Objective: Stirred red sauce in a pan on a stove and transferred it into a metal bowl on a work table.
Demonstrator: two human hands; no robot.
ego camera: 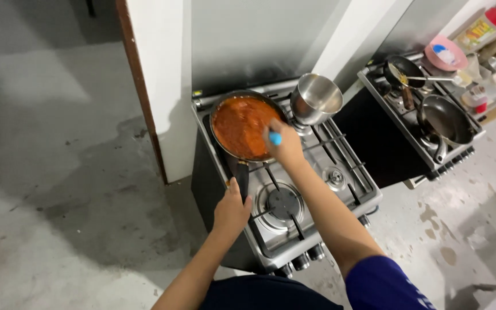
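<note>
head view | left hand (232, 209) clenched on black handle (241, 177) of frying pan (242, 127) — orange-red sauce, rear-left burner of stove (340, 189) | right hand (284, 143) grasps blue-handled utensil (275, 138) over pan's right rim | steel pot (316, 99) just beside

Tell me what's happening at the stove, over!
Left hand gripping the black pan handle. Right hand holding a blue-handled utensil over the frying pan of orange-red sauce. Steel pot close beside the pan.
</note>
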